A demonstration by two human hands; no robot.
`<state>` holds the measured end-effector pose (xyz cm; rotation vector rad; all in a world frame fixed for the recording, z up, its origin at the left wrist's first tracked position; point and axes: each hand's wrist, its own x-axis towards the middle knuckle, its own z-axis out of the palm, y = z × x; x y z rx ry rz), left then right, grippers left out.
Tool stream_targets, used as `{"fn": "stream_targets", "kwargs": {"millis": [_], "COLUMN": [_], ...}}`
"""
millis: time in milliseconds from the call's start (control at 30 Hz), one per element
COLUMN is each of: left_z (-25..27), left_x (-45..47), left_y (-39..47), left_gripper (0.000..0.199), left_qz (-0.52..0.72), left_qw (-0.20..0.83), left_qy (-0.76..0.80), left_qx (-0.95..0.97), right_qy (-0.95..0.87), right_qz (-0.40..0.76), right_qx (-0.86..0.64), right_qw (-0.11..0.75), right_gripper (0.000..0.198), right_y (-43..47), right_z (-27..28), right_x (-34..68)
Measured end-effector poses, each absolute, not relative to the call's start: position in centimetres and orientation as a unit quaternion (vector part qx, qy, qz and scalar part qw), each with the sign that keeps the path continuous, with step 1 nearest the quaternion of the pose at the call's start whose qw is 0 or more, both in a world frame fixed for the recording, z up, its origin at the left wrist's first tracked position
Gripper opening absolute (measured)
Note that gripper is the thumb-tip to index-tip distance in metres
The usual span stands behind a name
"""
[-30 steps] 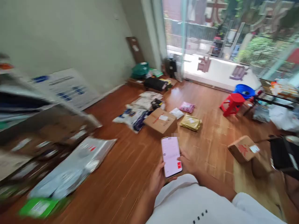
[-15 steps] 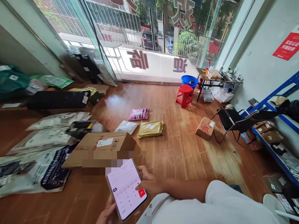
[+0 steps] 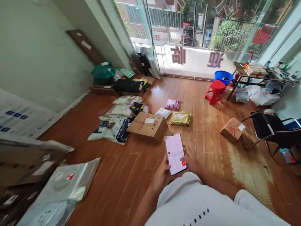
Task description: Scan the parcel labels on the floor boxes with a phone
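Note:
A smartphone (image 3: pixel 175 152) with a bright pinkish screen, a keypad and a red key is held upright in front of my body. My left hand (image 3: pixel 163 171) grips its lower left side, thumb at the edge. Around the lower right side is my right hand (image 3: pixel 191 159), its thumb over the screen close to the red key. Just beyond the phone lies a brown cardboard box (image 3: pixel 150 125) with a white label. A yellow wrapped parcel (image 3: pixel 180 119), a pink parcel (image 3: pixel 172 104) and a white packet (image 3: pixel 163 112) rest on the floor past it.
Several bagged parcels (image 3: pixel 115 130) lie left of the box. Clear-wrapped packages (image 3: pixel 68 179) are at the near left. To the right stand a small carton (image 3: pixel 232 130), a black chair (image 3: pixel 270 127), a red stool (image 3: pixel 215 92), a blue bucket (image 3: pixel 223 77) and a cluttered table (image 3: pixel 255 71).
The view has swung left, so the room's left wall and near-left packages now show. The phone appears smaller and farther right in view, still held in both hands.

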<state>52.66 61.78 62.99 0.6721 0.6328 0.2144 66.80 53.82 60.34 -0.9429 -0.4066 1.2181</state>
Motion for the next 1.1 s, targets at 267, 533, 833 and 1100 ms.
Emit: {"fn": "stream_targets", "kwargs": {"millis": [267, 533, 833, 1100], "left_z": [64.1, 63.8, 63.4, 62.7], "left_x": [52.4, 51.6, 50.5, 50.1], "left_y": [60.2, 60.3, 60.5, 60.9], "left_gripper": [0.088, 0.092, 0.073, 0.087], "left_qz": [0.136, 0.156, 0.156, 0.143], "left_qw": [0.859, 0.869, 0.866, 0.891], "left_qy": [0.332, 0.305, 0.315, 0.290], "left_qx": [0.366, 0.357, 0.356, 0.319], "right_qy": [-0.236, -0.324, -0.288, -0.243], "right_qz": [0.539, 0.569, 0.555, 0.574], "right_qx": [-0.439, -0.437, -0.447, -0.442], "right_qw": [0.679, 0.617, 0.640, 0.645], "right_gripper": [0.068, 0.094, 0.066, 0.069], "right_y": [53.0, 52.3, 53.0, 53.3], "right_z": [61.0, 61.2, 62.0, 62.4], "right_x": [65.7, 66.1, 65.4, 65.5]}}
